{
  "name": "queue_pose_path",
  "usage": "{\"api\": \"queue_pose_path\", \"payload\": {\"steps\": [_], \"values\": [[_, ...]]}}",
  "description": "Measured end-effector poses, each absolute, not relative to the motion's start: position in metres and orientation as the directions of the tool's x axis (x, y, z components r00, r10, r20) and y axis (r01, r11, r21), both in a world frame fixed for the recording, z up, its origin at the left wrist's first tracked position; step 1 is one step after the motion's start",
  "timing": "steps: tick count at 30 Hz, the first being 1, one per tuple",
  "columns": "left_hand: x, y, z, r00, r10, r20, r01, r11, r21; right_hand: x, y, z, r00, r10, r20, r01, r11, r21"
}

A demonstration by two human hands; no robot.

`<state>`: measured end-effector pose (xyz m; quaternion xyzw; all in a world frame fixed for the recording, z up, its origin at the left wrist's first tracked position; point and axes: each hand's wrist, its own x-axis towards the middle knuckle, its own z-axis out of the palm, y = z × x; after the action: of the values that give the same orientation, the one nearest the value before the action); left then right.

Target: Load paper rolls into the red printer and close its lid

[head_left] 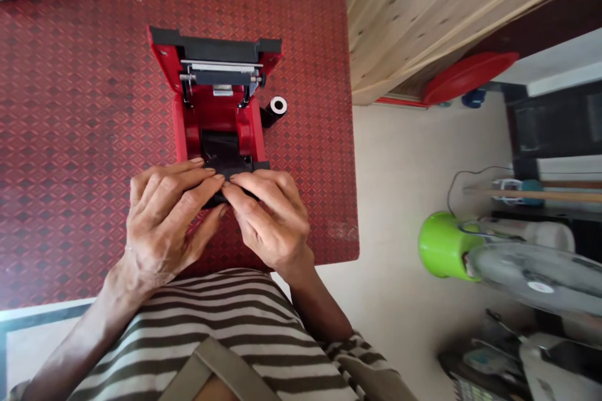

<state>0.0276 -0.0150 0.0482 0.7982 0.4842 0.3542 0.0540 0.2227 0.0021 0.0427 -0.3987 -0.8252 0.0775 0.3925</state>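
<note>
Striped shirt fabric (226, 319) fills the bottom of the view, with both forearms rising from it toward the counter (70, 106), which is covered in a red diamond-patterned cloth.

Just beyond the shirt, the left hand (164, 219) and right hand (270, 216) meet fingertip to fingertip at the near edge of a red label printer (214, 109). Both hands are curled and pinching a small black part (226, 166) that sits at the printer's open front bay; how much of that part lies under the fingers cannot be told, since they cover its near side. Neither hand is clearly nearer: the two close on it from either side, left from the left, right from the right.

That black part lies straight ahead of the hands, touching them, with its long axis running left to right across the printer's width. The printer itself runs the other way, its long axis pointing away from the person, front toward the hands and its raised lid (216, 50) at the far end, tilted back and open so the inner roller bar shows.

Just beside the printer's right wall stands a small black roll with a white core (277, 106), apart from both hands.

Farther off, beyond the counter's right edge, the floor holds a green fan base (439, 244).
</note>
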Motion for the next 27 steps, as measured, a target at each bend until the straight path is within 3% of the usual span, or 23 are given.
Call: {"api": "queue_pose_path", "payload": {"steps": [8,18,27], "values": [[0.009,-0.024,0.039,0.100,0.753,0.651,0.745,-0.490,0.452,0.224,0.001,0.043,-0.352,0.729,0.587,0.605,0.656,-0.452],[0.007,-0.021,0.034,0.080,0.776,0.626,0.744,-0.465,0.480,0.224,0.000,0.037,-0.235,0.686,0.689,0.605,0.658,-0.449],[0.011,-0.018,0.035,0.045,0.776,0.629,0.745,-0.445,0.496,0.226,-0.001,0.038,-0.217,0.698,0.683,0.622,0.638,-0.454]]}}
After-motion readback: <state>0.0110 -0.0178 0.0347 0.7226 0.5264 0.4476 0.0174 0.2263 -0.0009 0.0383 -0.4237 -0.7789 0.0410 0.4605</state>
